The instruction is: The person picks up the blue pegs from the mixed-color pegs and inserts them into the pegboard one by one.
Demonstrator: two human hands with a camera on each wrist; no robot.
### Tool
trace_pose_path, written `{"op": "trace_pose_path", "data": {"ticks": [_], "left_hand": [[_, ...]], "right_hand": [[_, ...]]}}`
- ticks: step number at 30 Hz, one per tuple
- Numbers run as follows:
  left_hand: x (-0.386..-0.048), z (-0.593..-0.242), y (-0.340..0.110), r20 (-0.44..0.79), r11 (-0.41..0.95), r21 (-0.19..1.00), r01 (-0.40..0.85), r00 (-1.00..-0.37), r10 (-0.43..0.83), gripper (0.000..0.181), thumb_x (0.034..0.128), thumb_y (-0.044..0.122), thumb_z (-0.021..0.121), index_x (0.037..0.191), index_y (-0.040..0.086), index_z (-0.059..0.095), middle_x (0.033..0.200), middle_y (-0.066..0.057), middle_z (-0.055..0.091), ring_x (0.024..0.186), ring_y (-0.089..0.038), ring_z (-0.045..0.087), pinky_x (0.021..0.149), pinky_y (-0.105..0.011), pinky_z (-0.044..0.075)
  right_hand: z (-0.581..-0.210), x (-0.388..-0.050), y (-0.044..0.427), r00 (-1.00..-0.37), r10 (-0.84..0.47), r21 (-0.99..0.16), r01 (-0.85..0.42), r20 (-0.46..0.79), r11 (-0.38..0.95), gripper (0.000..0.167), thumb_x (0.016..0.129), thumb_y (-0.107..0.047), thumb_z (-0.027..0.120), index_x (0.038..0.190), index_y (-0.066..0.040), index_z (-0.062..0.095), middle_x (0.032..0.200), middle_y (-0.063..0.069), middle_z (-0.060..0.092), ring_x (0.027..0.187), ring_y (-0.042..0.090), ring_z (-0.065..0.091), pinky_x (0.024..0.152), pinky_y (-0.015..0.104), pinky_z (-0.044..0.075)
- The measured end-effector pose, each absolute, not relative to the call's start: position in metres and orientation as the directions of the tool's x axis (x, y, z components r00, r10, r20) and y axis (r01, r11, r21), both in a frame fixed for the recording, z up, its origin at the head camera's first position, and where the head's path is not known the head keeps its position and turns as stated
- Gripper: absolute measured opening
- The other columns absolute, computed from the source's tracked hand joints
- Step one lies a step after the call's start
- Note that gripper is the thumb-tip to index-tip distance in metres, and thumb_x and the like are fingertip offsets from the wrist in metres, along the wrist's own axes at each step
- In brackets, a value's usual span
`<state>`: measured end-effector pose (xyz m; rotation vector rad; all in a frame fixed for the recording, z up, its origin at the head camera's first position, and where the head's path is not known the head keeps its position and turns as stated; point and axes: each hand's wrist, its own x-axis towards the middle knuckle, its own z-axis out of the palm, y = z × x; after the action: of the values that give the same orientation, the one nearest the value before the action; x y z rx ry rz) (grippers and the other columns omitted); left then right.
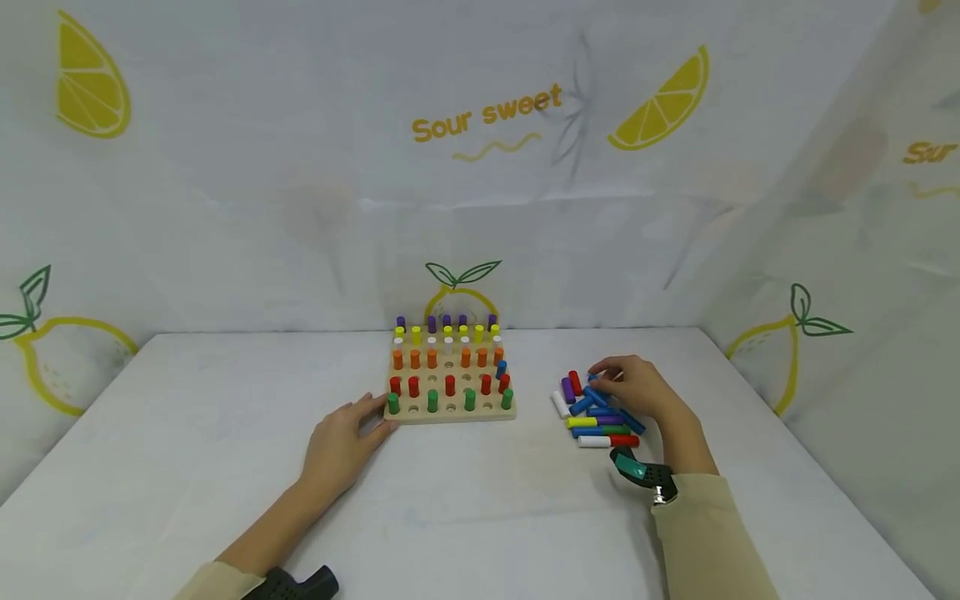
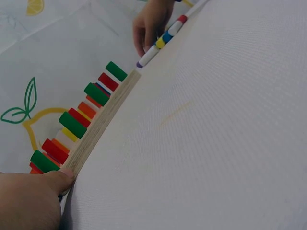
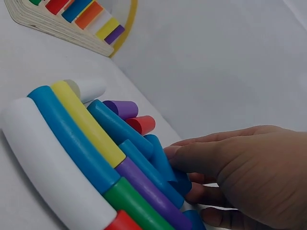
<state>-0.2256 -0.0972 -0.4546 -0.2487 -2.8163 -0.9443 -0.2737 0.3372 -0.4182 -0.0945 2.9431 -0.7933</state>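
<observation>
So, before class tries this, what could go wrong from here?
The right grip touches a blue peg crowded against others; lifting it might set some rolling. The left grip holds the pegboard by its near left corner; a tug there could shift it. Orange pegs and red pegs stand closely spaced; a reach might knock one.

Orange lettering reading "Sour sweet" [image 1: 490,114] stands on the white backdrop [image 1: 300,125], well beyond and above both grips, and sideways it falls between the left grip [image 1: 347,444] and the right grip [image 1: 636,387]. The line slants upward toward the right grip's side. A second piece of lettering [image 1: 929,152], in the same orange, stands on the white side sheet [image 1: 862,225], well above and to the right of the right grip; it reads "Sour", squeezed narrow by the slanted view.
</observation>
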Motion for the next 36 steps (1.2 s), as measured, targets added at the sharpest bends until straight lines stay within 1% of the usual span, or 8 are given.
{"op": "trace_pose_path", "data": {"ticks": [3, 8, 16, 20, 24, 31, 36], "left_hand": [[-0.225, -0.455, -0.097, 0.201, 0.789, 0.579, 0.203, -0.974, 0.103, 0.052, 0.0904, 0.031, 0.076, 0.135, 0.008, 0.065, 0.141, -0.019, 0.060, 0.132, -0.040, 0.058, 0.107, -0.058, 0.049], [-0.226, -0.454, -0.097, 0.211, 0.788, 0.577, 0.214, -0.971, 0.109, 0.051, 0.0903, 0.032, 0.076, 0.134, 0.008, 0.065, 0.141, -0.020, 0.061, 0.132, -0.041, 0.058, 0.106, -0.059, 0.049], [-0.227, -0.455, -0.098, 0.190, 0.788, 0.583, 0.197, -0.976, 0.104, 0.052, 0.0911, 0.033, 0.075, 0.136, 0.009, 0.064, 0.142, -0.019, 0.060, 0.133, -0.040, 0.057, 0.108, -0.059, 0.048], [-0.228, -0.456, -0.098, 0.186, 0.785, 0.588, 0.197, -0.977, 0.106, 0.052, 0.0910, 0.033, 0.075, 0.136, 0.009, 0.064, 0.142, -0.019, 0.059, 0.133, -0.040, 0.057, 0.108, -0.059, 0.048], [-0.227, -0.456, -0.097, 0.189, 0.784, 0.588, 0.199, -0.976, 0.106, 0.052, 0.0907, 0.033, 0.076, 0.136, 0.009, 0.064, 0.142, -0.019, 0.060, 0.132, -0.040, 0.058, 0.107, -0.058, 0.049], [-0.225, -0.455, -0.098, 0.195, 0.783, 0.588, 0.203, -0.975, 0.107, 0.052, 0.0908, 0.033, 0.075, 0.136, 0.009, 0.064, 0.141, -0.019, 0.060, 0.132, -0.040, 0.058, 0.107, -0.058, 0.049], [-0.225, -0.455, -0.097, 0.196, 0.786, 0.586, 0.199, -0.975, 0.101, 0.052, 0.0907, 0.033, 0.075, 0.136, 0.009, 0.064, 0.141, -0.019, 0.060, 0.132, -0.041, 0.058, 0.107, -0.060, 0.048]], "right_hand": [[-0.419, -0.274, 0.336, -0.994, -0.086, -0.491, -0.042, -0.067, 0.870, 0.029, 0.100, -0.022, 0.062, 0.121, -0.004, 0.068, 0.106, 0.017, 0.068, 0.098, 0.031, 0.062, 0.085, 0.043, 0.058], [-0.418, -0.274, 0.336, -0.998, -0.065, -0.477, -0.052, -0.011, 0.877, 0.029, 0.101, -0.022, 0.059, 0.121, -0.002, 0.065, 0.110, 0.019, 0.068, 0.100, 0.033, 0.063, 0.089, 0.050, 0.058], [-0.413, -0.276, 0.331, -0.996, -0.077, -0.497, -0.086, 0.040, 0.863, 0.026, 0.101, -0.019, 0.060, 0.121, -0.003, 0.065, 0.108, 0.018, 0.068, 0.098, 0.033, 0.064, 0.090, 0.050, 0.058], [-0.408, -0.275, 0.325, -0.995, -0.077, -0.512, -0.100, 0.067, 0.853, 0.027, 0.101, -0.018, 0.059, 0.123, -0.003, 0.064, 0.112, 0.020, 0.068, 0.102, 0.035, 0.066, 0.091, 0.051, 0.059], [-0.402, -0.274, 0.317, -0.992, -0.084, -0.543, -0.124, 0.099, 0.831, 0.028, 0.102, -0.018, 0.059, 0.125, -0.004, 0.063, 0.117, 0.020, 0.068, 0.103, 0.035, 0.066, 0.090, 0.049, 0.060], [-0.396, -0.274, 0.302, -0.980, -0.102, -0.579, -0.182, 0.169, 0.795, 0.026, 0.102, -0.021, 0.060, 0.123, -0.006, 0.065, 0.115, 0.016, 0.069, 0.103, 0.034, 0.068, 0.089, 0.049, 0.060], [-0.388, -0.277, 0.291, -0.978, -0.119, -0.620, -0.201, 0.171, 0.758, 0.027, 0.102, -0.023, 0.060, 0.123, -0.008, 0.065, 0.116, 0.014, 0.069, 0.101, 0.031, 0.070, 0.084, 0.042, 0.062]]}}
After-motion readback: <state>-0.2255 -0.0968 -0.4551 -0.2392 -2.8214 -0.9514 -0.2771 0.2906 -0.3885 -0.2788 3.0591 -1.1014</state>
